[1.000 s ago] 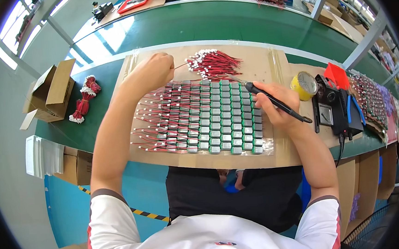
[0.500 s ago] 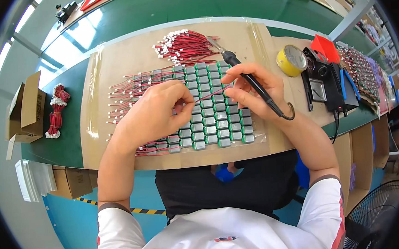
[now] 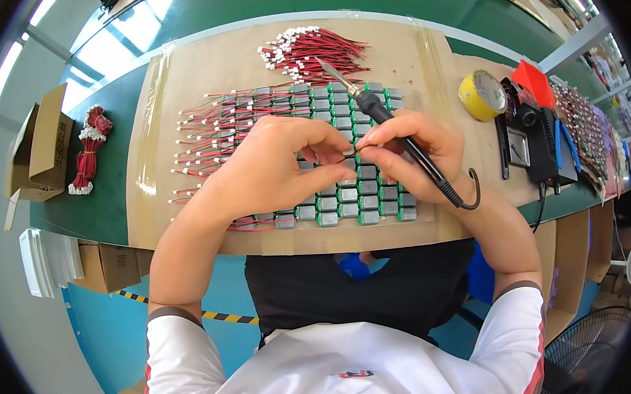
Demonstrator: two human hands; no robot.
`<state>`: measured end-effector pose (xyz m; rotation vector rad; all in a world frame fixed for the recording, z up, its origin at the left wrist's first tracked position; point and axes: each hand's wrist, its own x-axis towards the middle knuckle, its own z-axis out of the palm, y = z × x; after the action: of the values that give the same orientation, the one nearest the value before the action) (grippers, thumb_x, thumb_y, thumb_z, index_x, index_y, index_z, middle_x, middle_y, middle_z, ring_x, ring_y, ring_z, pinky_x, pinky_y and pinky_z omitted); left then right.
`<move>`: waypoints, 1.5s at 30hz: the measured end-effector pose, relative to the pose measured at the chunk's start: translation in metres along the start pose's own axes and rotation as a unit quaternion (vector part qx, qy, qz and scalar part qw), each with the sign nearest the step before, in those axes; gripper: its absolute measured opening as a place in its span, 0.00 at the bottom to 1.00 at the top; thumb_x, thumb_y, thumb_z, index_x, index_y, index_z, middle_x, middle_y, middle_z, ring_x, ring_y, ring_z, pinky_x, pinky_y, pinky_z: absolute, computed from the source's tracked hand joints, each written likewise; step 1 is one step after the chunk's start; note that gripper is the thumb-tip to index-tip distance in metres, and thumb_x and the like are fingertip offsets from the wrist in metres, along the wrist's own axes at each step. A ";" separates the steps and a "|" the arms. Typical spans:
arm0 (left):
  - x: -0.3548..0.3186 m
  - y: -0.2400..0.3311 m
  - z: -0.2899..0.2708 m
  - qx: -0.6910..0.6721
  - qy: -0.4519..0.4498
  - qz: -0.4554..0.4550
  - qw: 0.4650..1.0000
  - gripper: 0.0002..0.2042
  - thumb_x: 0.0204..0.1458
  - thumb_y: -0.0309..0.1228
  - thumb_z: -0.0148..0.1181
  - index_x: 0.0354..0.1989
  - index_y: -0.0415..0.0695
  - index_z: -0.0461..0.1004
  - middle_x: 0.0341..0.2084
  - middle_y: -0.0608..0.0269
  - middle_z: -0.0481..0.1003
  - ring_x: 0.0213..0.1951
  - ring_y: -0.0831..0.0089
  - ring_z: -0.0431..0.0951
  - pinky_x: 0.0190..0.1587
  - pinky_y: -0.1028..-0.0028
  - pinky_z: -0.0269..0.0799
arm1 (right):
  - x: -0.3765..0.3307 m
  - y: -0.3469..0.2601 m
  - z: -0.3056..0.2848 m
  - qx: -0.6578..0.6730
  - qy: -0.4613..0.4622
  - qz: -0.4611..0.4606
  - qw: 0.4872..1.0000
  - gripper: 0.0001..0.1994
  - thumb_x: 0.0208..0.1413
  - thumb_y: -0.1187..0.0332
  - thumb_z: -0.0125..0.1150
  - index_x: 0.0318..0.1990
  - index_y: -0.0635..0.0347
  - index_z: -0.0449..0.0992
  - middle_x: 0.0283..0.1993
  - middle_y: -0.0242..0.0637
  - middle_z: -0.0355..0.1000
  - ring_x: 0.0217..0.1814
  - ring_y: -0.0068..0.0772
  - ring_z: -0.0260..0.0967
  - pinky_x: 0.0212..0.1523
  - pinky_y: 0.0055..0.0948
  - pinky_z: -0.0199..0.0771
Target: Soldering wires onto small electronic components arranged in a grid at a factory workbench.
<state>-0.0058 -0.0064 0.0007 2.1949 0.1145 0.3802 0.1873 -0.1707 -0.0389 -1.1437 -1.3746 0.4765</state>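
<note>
Left hand: the left hand point(image 3: 273, 163) lies curled over the middle of the grid, thumb and forefinger pinched on a thin dark wire point(image 3: 349, 156).
Right hand: the right hand point(image 3: 411, 154) is closed around a soldering iron point(image 3: 383, 119) — black handle, metal tip pointing up and away towards the loose leads; its fingertips meet the left hand's at the wire.
Grid: rows of small grey motors point(image 3: 345, 195) with red-and-black leads, laid on a brown cardboard sheet point(image 3: 197, 73) (on the green bench).
Loose leads: a heap of red wires with white plugs point(image 3: 312, 51) at the sheet's far edge.
Right side: yellow tape roll point(image 3: 482, 95), then a black soldering station point(image 3: 534, 134) — just beside each other.
Left side: a bundle of red wires point(image 3: 89, 147) near an open carton point(image 3: 38, 147).
</note>
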 end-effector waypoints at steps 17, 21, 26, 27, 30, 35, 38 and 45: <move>-0.006 -0.023 -0.026 -0.046 0.002 -0.190 0.981 0.05 0.59 0.23 0.69 0.37 0.35 0.81 0.26 0.68 0.81 0.28 0.85 0.78 0.30 0.82 0.75 | -0.006 0.009 -0.025 -0.061 -0.028 -0.015 0.998 0.28 0.64 0.64 0.72 0.68 0.69 0.74 0.42 0.43 0.84 0.42 0.30 0.83 0.43 0.29 0.83; -0.006 -0.024 -0.026 0.048 -0.004 -0.169 0.984 0.06 0.54 0.26 0.69 0.34 0.35 0.81 0.20 0.59 0.79 0.24 0.71 0.80 0.32 0.68 0.77 | -0.003 0.010 -0.040 -0.065 -0.038 -0.034 0.997 0.36 0.67 0.48 0.66 0.70 0.70 0.70 0.46 0.45 0.84 0.39 0.29 0.84 0.44 0.29 0.85; -0.007 -0.027 -0.023 0.096 -0.003 -0.117 0.989 0.05 0.55 0.24 0.67 0.32 0.35 0.79 0.19 0.59 0.77 0.23 0.70 0.77 0.30 0.70 0.74 | 0.002 0.003 -0.041 -0.139 -0.087 -0.051 0.985 0.16 0.67 0.75 0.59 0.59 0.74 0.79 0.36 0.47 0.83 0.33 0.32 0.84 0.38 0.29 0.85; -0.008 -0.029 -0.022 0.101 0.000 -0.104 0.989 0.05 0.56 0.23 0.68 0.32 0.35 0.79 0.19 0.63 0.75 0.22 0.77 0.74 0.28 0.74 0.71 | 0.002 0.004 -0.037 -0.131 -0.074 -0.052 0.987 0.15 0.63 0.79 0.58 0.54 0.74 0.81 0.32 0.47 0.82 0.30 0.33 0.84 0.36 0.28 0.84; -0.007 -0.031 -0.022 0.101 0.004 -0.099 0.990 0.06 0.55 0.24 0.68 0.31 0.35 0.78 0.18 0.62 0.75 0.22 0.76 0.74 0.28 0.73 0.71 | 0.002 0.006 -0.036 -0.130 -0.064 -0.063 0.987 0.14 0.56 0.81 0.64 0.50 0.74 0.83 0.29 0.42 0.82 0.27 0.30 0.80 0.30 0.27 0.77; -0.008 -0.031 -0.021 0.113 0.010 -0.098 0.989 0.06 0.55 0.24 0.67 0.31 0.35 0.78 0.19 0.61 0.76 0.22 0.75 0.75 0.28 0.72 0.72 | 0.003 0.004 -0.036 -0.132 -0.071 -0.064 0.987 0.14 0.54 0.79 0.64 0.48 0.73 0.84 0.28 0.41 0.81 0.27 0.31 0.79 0.29 0.28 0.75; -0.008 -0.031 -0.021 0.120 0.007 -0.095 0.988 0.06 0.55 0.24 0.67 0.31 0.35 0.78 0.19 0.61 0.76 0.22 0.75 0.75 0.29 0.72 0.73 | 0.004 0.004 -0.035 -0.135 -0.078 -0.069 0.985 0.14 0.54 0.79 0.65 0.48 0.73 0.84 0.27 0.40 0.80 0.27 0.31 0.78 0.29 0.28 0.74; -0.007 -0.032 -0.020 0.120 0.009 -0.104 0.987 0.06 0.55 0.24 0.67 0.31 0.35 0.78 0.19 0.60 0.77 0.23 0.74 0.76 0.30 0.72 0.74 | 0.005 0.004 -0.036 -0.154 -0.091 -0.087 0.980 0.15 0.52 0.79 0.66 0.48 0.73 0.85 0.27 0.41 0.80 0.28 0.34 0.79 0.29 0.28 0.76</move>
<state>-0.0166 0.0271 -0.0146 2.3876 0.4163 0.2806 0.2225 -0.1772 -0.0326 -1.2359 -1.7355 0.2516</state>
